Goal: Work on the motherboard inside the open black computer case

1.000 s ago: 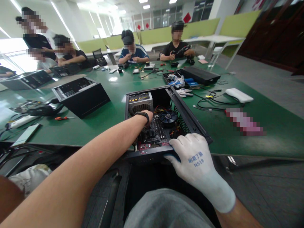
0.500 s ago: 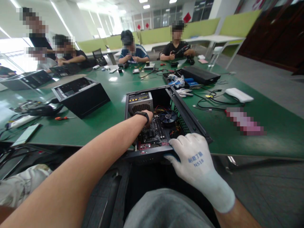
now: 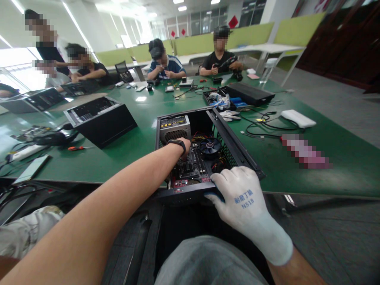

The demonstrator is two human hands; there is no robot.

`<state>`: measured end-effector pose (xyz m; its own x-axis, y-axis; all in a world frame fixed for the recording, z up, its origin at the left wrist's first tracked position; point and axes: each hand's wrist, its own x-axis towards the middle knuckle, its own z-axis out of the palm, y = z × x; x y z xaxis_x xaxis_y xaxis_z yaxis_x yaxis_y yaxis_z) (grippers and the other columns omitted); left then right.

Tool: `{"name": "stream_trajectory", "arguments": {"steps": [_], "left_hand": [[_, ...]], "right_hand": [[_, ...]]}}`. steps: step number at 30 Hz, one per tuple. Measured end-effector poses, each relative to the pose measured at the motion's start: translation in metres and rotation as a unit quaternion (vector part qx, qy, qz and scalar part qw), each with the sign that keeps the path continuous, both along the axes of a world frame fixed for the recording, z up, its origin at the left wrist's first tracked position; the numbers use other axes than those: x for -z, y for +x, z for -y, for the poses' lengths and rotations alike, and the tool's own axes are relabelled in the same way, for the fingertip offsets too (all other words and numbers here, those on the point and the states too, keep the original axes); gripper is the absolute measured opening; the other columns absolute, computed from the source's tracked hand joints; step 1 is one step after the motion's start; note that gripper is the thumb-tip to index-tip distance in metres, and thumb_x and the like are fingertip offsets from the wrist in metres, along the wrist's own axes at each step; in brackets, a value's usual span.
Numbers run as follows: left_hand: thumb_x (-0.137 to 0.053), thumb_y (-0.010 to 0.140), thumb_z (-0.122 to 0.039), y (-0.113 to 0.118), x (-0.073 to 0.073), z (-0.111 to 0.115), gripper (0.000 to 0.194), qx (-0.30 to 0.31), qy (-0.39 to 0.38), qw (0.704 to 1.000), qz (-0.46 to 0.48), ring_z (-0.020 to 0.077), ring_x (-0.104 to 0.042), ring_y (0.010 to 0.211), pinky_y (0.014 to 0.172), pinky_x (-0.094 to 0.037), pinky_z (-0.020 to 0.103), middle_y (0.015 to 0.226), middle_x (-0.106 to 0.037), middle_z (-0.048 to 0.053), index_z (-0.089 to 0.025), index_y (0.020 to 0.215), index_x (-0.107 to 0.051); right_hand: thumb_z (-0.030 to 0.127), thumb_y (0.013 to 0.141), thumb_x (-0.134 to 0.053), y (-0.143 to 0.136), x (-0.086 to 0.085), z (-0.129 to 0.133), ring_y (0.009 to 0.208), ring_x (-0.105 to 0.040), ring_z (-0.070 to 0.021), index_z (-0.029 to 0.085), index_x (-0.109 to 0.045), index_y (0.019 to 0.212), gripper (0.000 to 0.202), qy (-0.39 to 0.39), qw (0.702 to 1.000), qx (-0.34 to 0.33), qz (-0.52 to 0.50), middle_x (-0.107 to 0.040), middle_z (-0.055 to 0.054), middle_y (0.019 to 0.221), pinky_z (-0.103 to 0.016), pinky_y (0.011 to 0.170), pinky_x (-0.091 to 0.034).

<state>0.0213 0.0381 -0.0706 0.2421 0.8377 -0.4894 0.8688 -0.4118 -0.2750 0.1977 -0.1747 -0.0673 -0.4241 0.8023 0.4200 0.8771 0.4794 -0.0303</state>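
An open black computer case (image 3: 190, 194) lies on its side at the table's near edge. Inside it sit a grey power supply (image 3: 175, 128), a black cooling fan (image 3: 210, 146) and a dark motherboard (image 3: 190, 166). My left hand (image 3: 184, 147), bare and with a black band at the wrist, reaches into the case beside the power supply; its fingers are hidden behind the wrist and forearm. In a white work glove, my right hand (image 3: 239, 190) grips the near edge of the case, thumb on the outer face and fingers over the rim.
Another black case (image 3: 105, 122) stands tilted at left, near an orange screwdriver (image 3: 80, 148). To the right lie black cables (image 3: 261, 128), a white power bank-like block (image 3: 298, 118) and a blurred pink object (image 3: 305, 152). A toolbox (image 3: 251, 94) is behind. Several people sit across the green table (image 3: 335, 182).
Both hands keep their places on the case, with barely any visible movement. Across the table, the person in blue has lowered their head a little.
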Motion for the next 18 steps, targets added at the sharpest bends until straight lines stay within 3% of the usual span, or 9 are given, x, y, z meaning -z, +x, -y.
{"name": "stream_trajectory", "arguments": {"steps": [13,18], "left_hand": [[-0.093,0.056,-0.03,0.0035,-0.004,0.0027,0.064,-0.004,-0.001,1.0,-0.012,0.0275,-0.072,0.107,0.09,-0.057,0.026,0.118,-0.076,0.013,-0.019,0.117,-0.078],[-0.09,0.061,-0.03,0.0051,-0.0049,0.0042,0.058,0.021,-0.012,1.0,-0.013,0.0305,-0.071,0.107,0.095,-0.055,0.032,0.116,-0.076,0.018,-0.011,0.114,-0.078]], "right_hand": [[0.043,0.083,-0.072,-0.0006,0.0023,-0.0011,0.084,-0.049,-0.0244,0.022,-0.066,0.101,0.028,-0.005,1.0,0.004,0.002,-0.063,-0.005,0.086,-0.04,0.082,-0.027],[0.042,0.082,-0.073,0.0005,0.0028,0.0003,0.084,-0.049,-0.0248,0.023,-0.065,0.101,0.028,-0.005,1.0,0.005,0.0,-0.062,-0.004,0.086,-0.041,0.082,-0.027]]}}
